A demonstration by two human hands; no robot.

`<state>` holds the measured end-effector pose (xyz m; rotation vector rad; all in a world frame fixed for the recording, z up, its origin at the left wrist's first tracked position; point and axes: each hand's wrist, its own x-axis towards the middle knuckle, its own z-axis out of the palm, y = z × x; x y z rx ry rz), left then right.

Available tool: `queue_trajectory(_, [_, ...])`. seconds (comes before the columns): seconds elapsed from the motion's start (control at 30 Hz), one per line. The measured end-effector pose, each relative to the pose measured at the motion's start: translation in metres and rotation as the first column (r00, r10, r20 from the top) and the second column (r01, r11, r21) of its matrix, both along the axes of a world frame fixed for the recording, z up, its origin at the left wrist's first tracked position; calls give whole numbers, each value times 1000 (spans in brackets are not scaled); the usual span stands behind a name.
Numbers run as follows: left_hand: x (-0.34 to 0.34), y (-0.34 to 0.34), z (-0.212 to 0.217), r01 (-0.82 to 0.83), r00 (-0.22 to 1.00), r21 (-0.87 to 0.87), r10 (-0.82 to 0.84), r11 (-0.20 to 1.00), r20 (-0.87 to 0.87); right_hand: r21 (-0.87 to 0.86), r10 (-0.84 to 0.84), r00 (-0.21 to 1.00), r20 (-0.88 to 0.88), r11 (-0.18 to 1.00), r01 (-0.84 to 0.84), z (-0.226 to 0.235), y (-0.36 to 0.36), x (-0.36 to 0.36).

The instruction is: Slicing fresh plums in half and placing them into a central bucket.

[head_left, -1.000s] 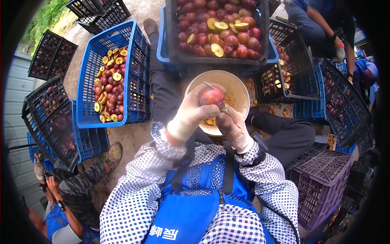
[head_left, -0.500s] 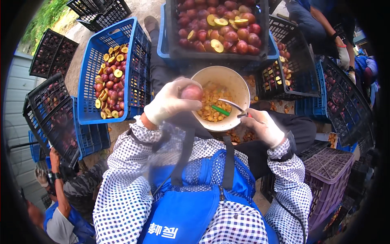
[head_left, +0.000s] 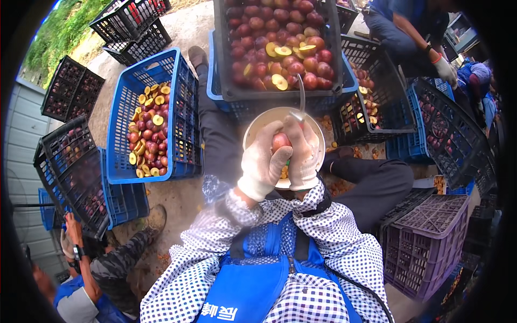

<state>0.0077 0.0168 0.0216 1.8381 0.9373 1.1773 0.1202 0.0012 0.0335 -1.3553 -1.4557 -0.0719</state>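
Note:
My left hand (head_left: 261, 166), in a pale glove, is closed around a red plum (head_left: 280, 141). My right hand (head_left: 302, 153), gloved too, presses close against the plum's right side and grips a knife with a curved blade (head_left: 302, 98). That blade points up and away from me; the handle is hidden in my fist. Both hands are over a cream bucket (head_left: 267, 116), whose yellowish fruit pieces (head_left: 284, 172) show only in part. Just beyond it, a dark crate (head_left: 280, 95) holds whole plums and several cut halves.
To the left stands a blue crate (head_left: 175, 107) of whole and halved plums. Black crates (head_left: 396, 121) with plums are on the right, near another person's gloved hand (head_left: 446, 72). A purple crate (head_left: 431, 231) sits at lower right. Another person (head_left: 81, 280) works at lower left.
My hands have come together over the bucket, the right moving left to meet the plum. The knife blade has swung from pointing left to pointing away. The view has shifted slightly.

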Motion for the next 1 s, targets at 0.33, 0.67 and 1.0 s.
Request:
queue_trajectory(0.33, [8, -6, 8, 311, 867, -499, -27, 809, 497, -140, -65, 402, -913, 977, -161, 13, 1, -20])
queue_trajectory(0.67, [12, -1, -12, 270, 920, -511, -62, 816, 387, -303, -184, 434, -882, 926, -223, 6, 0, -4])
queue_trajectory(1.0, [24, -2, -15, 113, 967, -313, -32, 943, 253, -205, -147, 641, -753, 979, -16, -4, 3, -10])
